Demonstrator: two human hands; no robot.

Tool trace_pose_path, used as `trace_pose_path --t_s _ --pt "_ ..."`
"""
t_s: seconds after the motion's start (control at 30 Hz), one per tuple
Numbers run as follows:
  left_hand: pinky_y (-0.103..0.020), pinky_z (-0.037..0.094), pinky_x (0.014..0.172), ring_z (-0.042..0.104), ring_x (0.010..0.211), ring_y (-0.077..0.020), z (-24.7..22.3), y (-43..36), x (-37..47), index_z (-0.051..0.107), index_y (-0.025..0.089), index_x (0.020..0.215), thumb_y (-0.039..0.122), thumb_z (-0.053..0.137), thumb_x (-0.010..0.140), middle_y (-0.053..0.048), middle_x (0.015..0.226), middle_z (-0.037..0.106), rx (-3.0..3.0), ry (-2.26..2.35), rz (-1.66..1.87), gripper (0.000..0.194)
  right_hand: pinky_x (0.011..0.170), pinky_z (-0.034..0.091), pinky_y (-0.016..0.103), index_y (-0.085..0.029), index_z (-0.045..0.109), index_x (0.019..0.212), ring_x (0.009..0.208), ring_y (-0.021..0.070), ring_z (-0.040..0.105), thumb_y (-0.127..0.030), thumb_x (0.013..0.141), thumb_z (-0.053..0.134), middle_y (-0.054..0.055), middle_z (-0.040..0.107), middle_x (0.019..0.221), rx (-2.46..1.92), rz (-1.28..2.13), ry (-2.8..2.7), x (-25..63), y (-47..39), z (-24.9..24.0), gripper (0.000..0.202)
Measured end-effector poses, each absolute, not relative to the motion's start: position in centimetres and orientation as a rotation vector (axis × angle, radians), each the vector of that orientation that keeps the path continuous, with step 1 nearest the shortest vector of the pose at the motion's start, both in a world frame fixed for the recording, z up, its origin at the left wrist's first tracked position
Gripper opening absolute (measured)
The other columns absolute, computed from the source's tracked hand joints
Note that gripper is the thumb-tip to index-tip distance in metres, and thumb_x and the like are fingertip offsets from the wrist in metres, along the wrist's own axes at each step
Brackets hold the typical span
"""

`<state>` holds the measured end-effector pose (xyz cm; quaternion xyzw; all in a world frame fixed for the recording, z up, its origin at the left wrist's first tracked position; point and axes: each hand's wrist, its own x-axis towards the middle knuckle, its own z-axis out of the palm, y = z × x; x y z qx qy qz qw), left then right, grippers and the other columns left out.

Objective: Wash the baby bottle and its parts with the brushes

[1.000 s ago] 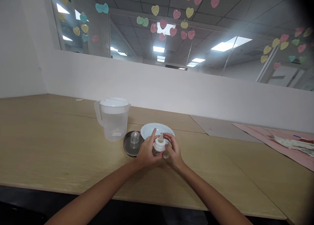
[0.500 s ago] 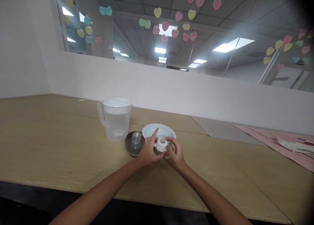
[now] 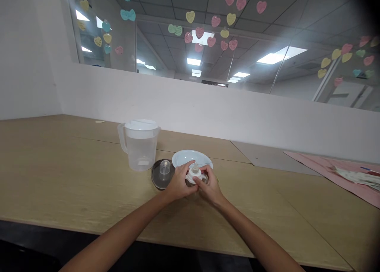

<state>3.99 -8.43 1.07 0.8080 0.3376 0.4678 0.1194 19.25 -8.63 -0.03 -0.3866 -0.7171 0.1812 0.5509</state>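
Between my two hands stands a baby bottle (image 3: 194, 171) with a clear teat and a white collar; its lower body is mostly hidden by my fingers. My left hand (image 3: 179, 182) wraps round the bottle's left side. From the right, my right hand (image 3: 210, 186) grips the white collar, thumb across its front. Just left of my left hand lies a round dark metal tray (image 3: 156, 180), and a clear dome-shaped bottle cap (image 3: 165, 169) stands on it. Behind the bottle is a pale blue-white dish (image 3: 181, 156).
A translucent lidded pitcher (image 3: 141, 145) holding clear liquid stands behind the tray to the left. On the far right, a pink sheet (image 3: 308, 163) carries a pale cloth (image 3: 353, 175). The wooden table (image 3: 89, 185) meets a white wall at the back.
My right hand has shifted slightly left, its thumb now across the collar's front. My left index finger, raised before, has come down closer to the bottle.
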Motion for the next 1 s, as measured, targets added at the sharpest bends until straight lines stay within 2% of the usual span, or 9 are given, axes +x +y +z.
trace_pose_path --t_s 0.1,0.23,0.37,0.5,0.73,0.83,0.93,1.0 --pt "-0.039 0.034 0.092 0.046 0.107 -0.0249 1.0 -8.3 4.0 0.037 0.017 0.12 0.025 0.06 0.06 -0.01 0.12 0.048 2.361 0.964 1.394 0.065 0.074 0.04 0.029 -0.018 0.048 0.093 0.081 0.0161 0.049 -0.038 0.072 0.058 0.002 0.052 0.085 -0.914 0.471 -1.736 19.4 -8.8 0.3 0.03" --pt "-0.037 0.039 0.086 0.051 0.094 -0.0214 1.2 -8.4 4.1 0.038 0.018 0.118 0.029 0.061 0.059 -0.008 0.107 0.054 2.305 0.98 1.357 0.064 0.077 0.039 0.03 -0.021 0.051 0.106 0.086 0.0167 0.048 -0.038 0.079 0.049 0.003 0.049 0.091 -0.846 0.505 -1.874 19.7 -9.2 1.4 0.033" --pt "-0.034 0.041 0.081 0.052 0.086 -0.0194 1.6 -8.6 4.1 0.04 0.02 0.113 0.028 0.062 0.057 -0.004 0.095 0.055 2.274 0.98 1.316 0.061 0.074 0.04 0.029 -0.019 0.056 0.095 0.08 0.0164 0.048 -0.038 0.077 0.051 0.003 0.047 0.083 -0.877 0.393 -1.875 19.6 -9.2 1.6 0.027" --pt "-0.034 0.041 0.079 0.052 0.082 -0.0187 1.6 -8.4 4.0 0.041 0.02 0.112 0.027 0.062 0.056 -0.003 0.09 0.055 2.286 0.961 1.279 0.061 0.071 0.04 0.029 -0.018 0.052 0.088 0.076 0.0159 0.046 -0.038 0.073 0.056 0.002 0.047 0.08 -0.941 0.239 -1.82 19.2 -9.1 1.1 0.025" --pt "-0.034 0.039 0.082 0.05 0.089 -0.0199 1.3 -8.9 3.8 0.043 0.02 0.111 0.032 0.063 0.06 -0.005 0.099 0.054 2.276 0.978 1.32 0.056 0.075 0.04 0.031 -0.019 0.051 0.097 0.085 0.0184 0.049 -0.036 0.077 0.05 0.005 0.052 0.09 -0.926 0.129 -1.892 19.5 -9.2 0.8 0.026" --pt "-0.035 0.039 0.085 0.05 0.094 -0.0204 1.0 -8.7 3.5 0.04 0.019 0.117 0.035 0.058 0.066 -0.006 0.105 0.054 2.269 0.831 1.339 0.056 0.076 0.04 0.032 -0.019 0.05 0.101 0.087 0.019 0.05 -0.037 0.079 0.048 0.006 0.054 0.093 -0.898 0.112 -1.908 19.8 -8.9 0.5 0.029" --pt "-0.033 0.041 0.083 0.052 0.088 -0.0174 0.7 -7.5 3.1 0.04 0.019 0.116 0.031 0.043 0.076 -0.005 0.097 0.057 2.052 0.715 1.548 0.041 0.078 0.039 0.032 -0.019 0.05 0.103 0.09 0.0199 0.05 -0.038 0.08 0.047 0.006 0.055 0.096 -0.901 0.073 -1.928 20.0 -8.6 0.0 0.03" --pt "-0.032 0.042 0.08 0.053 0.083 -0.0161 0.6 -6.3 2.5 0.045 0.019 0.107 0.024 0.038 0.076 -0.004 0.09 0.057 1.781 0.877 1.822 0.032 0.079 0.039 0.033 -0.02 0.05 0.104 0.091 0.0205 0.05 -0.039 0.08 0.047 0.007 0.056 0.096 -0.915 0.041 -1.937 20.1 -8.4 -0.3 0.03"
